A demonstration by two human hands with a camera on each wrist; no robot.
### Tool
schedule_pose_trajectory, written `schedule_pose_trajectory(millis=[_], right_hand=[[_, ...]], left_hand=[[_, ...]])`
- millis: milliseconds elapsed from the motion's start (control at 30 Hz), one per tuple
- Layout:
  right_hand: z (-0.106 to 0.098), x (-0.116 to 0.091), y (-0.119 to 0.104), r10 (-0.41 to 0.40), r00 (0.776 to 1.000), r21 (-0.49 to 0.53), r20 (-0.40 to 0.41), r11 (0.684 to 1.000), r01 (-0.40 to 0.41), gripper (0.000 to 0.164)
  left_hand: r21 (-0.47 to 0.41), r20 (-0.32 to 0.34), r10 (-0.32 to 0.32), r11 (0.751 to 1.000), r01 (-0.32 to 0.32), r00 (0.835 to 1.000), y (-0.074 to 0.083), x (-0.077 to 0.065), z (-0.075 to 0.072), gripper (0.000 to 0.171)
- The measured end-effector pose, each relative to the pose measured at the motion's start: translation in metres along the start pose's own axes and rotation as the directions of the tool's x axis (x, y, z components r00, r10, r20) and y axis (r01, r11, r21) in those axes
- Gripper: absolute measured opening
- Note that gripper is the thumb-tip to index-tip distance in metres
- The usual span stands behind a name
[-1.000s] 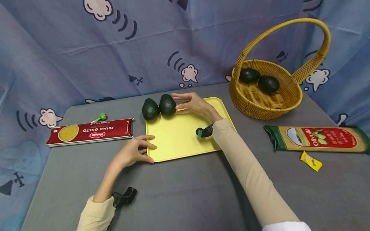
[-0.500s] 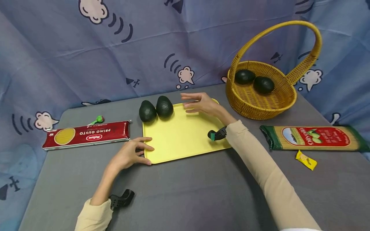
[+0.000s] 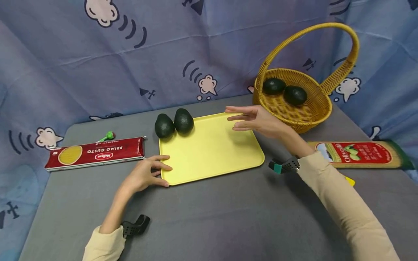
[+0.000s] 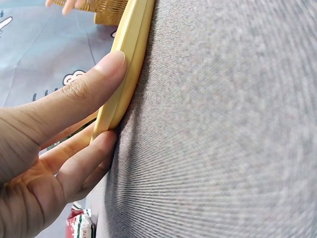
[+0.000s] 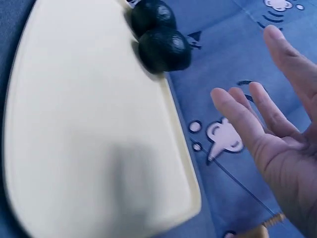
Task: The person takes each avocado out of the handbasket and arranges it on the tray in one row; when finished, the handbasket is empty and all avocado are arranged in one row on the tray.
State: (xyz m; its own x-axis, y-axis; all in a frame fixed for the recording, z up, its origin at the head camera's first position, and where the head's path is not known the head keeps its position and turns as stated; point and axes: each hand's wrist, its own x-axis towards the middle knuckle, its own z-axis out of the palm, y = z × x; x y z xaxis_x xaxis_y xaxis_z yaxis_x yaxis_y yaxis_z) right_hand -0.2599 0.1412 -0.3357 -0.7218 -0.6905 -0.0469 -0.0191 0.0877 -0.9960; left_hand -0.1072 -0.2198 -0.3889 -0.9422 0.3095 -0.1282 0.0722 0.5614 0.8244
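A yellow tray [image 3: 212,152] lies on the grey table with two dark green avocados, one [image 3: 164,126] at its back left corner and another [image 3: 184,121] beside it. At the front left corner my left hand [image 3: 143,174] holds the tray; the left wrist view shows its thumb [image 4: 106,72] on the rim and fingers around the corner. My right hand [image 3: 261,121] hovers above the tray's back right part, fingers spread and holding nothing. In the right wrist view, its fingers [image 5: 237,114] stand apart from the avocados.
At the back right stands a wicker basket [image 3: 298,115] with a tall handle and two avocados [image 3: 295,95] inside. A red spaghetti pack [image 3: 104,152] and a green lollipop [image 3: 110,135] lie left. On the right, my sleeve partly covers another pasta pack [image 3: 362,154] and a yellow wrapped candy [image 3: 350,181].
My right hand has left the right-hand avocado on the tray and moved rightward toward the basket, with nothing in it. The left hand stays at the tray's corner.
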Motion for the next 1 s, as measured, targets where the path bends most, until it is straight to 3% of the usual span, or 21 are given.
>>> schedule_pose_trajectory(millis=[233, 500, 667, 800, 867, 1000], right_hand=[[-0.037, -0.043, -0.003, -0.103, 0.994, -0.09, -0.029, 0.991, 0.1, 0.054], [-0.082, -0.07, -0.004, -0.165, 0.979, -0.006, -0.118, 0.986, 0.165, 0.053], [-0.117, -0.078, -0.005, -0.108, 0.969, 0.108, -0.22, 0.985, 0.135, 0.052], [-0.146, -0.08, -0.005, -0.004, 0.952, 0.191, -0.307, 0.979, 0.066, 0.051], [-0.158, -0.079, -0.004, 0.033, 0.94, 0.203, -0.34, 0.978, 0.038, 0.049], [-0.18, -0.075, -0.001, 0.112, 0.899, 0.117, -0.423, 0.991, -0.068, 0.05]], left_hand=[[0.015, -0.003, 0.022, 1.0, -0.022, 1.0, 0.002, 0.001, -0.003, 0.039], [-0.009, -0.004, 0.002, 1.0, -0.002, 1.0, 0.001, -0.001, -0.004, 0.039], [-0.01, -0.005, 0.007, 1.0, -0.007, 1.0, 0.0, -0.001, -0.004, 0.039], [-0.028, 0.0, 0.008, 1.0, -0.008, 1.0, -0.002, 0.0, -0.004, 0.039], [-0.043, 0.003, 0.008, 0.999, -0.008, 1.0, -0.002, 0.0, -0.003, 0.038], [-0.072, 0.007, 0.004, 0.997, -0.004, 1.0, -0.004, 0.0, -0.002, 0.038]])
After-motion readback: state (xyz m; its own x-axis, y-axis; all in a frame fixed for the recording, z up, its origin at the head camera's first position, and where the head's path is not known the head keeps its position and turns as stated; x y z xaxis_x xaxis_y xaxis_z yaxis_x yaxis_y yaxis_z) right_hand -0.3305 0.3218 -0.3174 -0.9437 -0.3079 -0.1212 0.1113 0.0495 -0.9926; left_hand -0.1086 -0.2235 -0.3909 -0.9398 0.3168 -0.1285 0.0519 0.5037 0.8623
